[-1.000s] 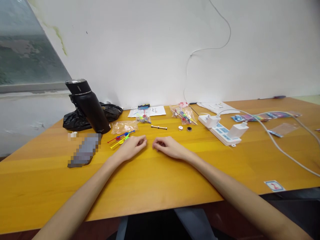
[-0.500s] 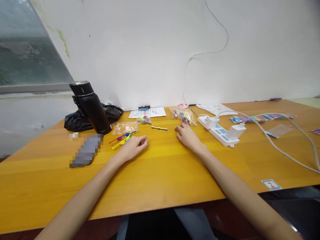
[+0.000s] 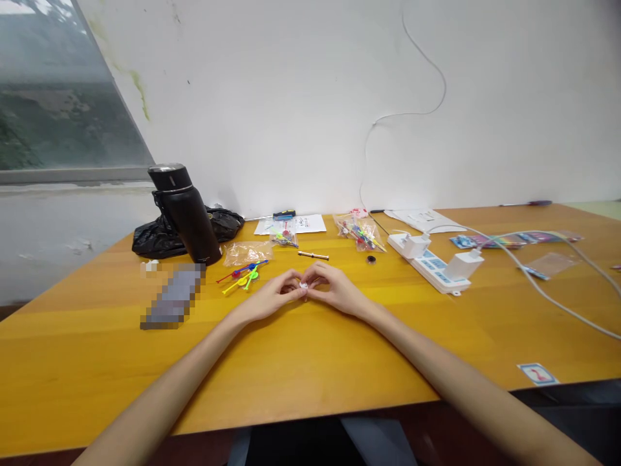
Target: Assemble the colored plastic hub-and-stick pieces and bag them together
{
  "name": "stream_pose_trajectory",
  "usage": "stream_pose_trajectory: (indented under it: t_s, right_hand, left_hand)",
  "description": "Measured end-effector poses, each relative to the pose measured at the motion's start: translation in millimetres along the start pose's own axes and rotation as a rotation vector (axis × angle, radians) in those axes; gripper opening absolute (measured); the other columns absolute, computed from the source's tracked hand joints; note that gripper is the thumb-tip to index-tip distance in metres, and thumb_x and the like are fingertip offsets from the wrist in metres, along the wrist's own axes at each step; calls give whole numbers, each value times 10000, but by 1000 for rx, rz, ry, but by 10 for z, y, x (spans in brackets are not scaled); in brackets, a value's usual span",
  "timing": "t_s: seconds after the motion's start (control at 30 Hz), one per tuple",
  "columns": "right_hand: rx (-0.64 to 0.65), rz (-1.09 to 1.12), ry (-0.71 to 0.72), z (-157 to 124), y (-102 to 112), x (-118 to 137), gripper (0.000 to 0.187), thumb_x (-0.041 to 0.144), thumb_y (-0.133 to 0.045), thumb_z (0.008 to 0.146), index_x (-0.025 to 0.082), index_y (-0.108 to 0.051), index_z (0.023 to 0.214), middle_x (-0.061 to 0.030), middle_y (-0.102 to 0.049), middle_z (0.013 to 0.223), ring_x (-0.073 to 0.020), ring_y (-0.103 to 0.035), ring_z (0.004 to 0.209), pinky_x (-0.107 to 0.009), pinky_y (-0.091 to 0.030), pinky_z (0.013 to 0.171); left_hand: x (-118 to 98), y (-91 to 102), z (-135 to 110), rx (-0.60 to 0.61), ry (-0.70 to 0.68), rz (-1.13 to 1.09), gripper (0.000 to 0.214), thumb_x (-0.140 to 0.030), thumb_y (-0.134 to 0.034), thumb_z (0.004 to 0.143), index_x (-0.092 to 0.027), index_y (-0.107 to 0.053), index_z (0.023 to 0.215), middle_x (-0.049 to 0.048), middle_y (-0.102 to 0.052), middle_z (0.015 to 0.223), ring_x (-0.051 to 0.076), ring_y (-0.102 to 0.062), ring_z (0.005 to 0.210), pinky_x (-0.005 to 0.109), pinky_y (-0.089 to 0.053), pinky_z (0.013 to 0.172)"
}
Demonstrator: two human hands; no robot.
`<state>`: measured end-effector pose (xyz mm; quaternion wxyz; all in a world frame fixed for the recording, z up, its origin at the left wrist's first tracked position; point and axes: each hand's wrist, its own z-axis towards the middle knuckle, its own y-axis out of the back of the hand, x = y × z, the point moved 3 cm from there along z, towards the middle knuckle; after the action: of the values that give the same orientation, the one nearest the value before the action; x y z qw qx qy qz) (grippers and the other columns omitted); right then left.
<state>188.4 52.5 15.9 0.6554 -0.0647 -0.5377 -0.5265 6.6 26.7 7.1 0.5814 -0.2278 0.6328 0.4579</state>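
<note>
Wooden table, yellow-brown, set against a white wall [image 3: 291, 97], with a window [image 3: 63, 110] at ten o'clock. Directions are taken from the person's two bare hands, which meet at the centre above the tabletop. Left hand [image 3: 269, 296] and right hand [image 3: 339, 291] face each other, thumbs and fingers curled nearly closed, their tips pinching a small white piece [image 3: 304, 285] between them; its exact shape is mostly hidden by the fingers.

At twelve o'clock, just beyond the fingertips, lies a thin black-and-white rod [image 3: 313, 255]. At one o'clock, farther back, is a clear bag of coloured parts [image 3: 361, 234]; at two o'clock, nearer, a small black disc [image 3: 371, 259]. Red, blue, yellow and green plastic pieces [image 3: 241, 282] lie at nine o'clock, near the left hand. A black bottle [image 3: 189, 223] stands at ten o'clock. Between two and three o'clock sits a white power strip [image 3: 431, 268] with two plugged-in adapters.
</note>
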Motion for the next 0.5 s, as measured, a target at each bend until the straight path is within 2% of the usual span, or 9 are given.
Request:
stream_pose_trajectory:
  t_s: [0.13, 0.33, 0.4, 0.5]
  right_hand:
    - [1, 36, -43, -14, 0, -3, 305, 472, -640, 940, 184, -652, 1042, -74, -645, 1092, -167, -698, 934, -323, -573, 903]
    - [7, 22, -71, 2, -5, 51, 285, 441, -561, 994, 181, -648, 1074, -80, -674, 1103, -179, -684, 972, -321, -541, 916]
    - [-32, -65, -73, 8, 17, 20, 260, 392, -497, 1029, 184, -642, 1087, -78, -677, 1110, -184, -661, 1012, -330, -520, 938]
    - [-126, -331, -68, 1, 89, -94, 274, 332, -416, 1058, 185, -625, 1156, -97, -655, 1188, -212, -590, 1135, -379, -453, 1036]
  left_hand:
    - [11, 19, 11, 5, -23, -37, 347, -502, -576, 963, -178, -587, 1086, 68, -681, 977, 200, -646, 976, 346, -458, 963]
    - [22, 24, 26, -4, -34, -86, 326, -486, -550, 984, -174, -592, 1067, 62, -663, 950, 180, -626, 947, 331, -454, 938]
    - [31, 16, 32, -13, -13, -102, 330, -483, -574, 971, -176, -587, 1091, 62, -665, 955, 180, -628, 938, 335, -461, 929]
    - [40, 8, 38, -28, 3, -91, 332, -484, -587, 962, -178, -576, 1091, 63, -679, 939, 180, -631, 916, 345, -467, 925]
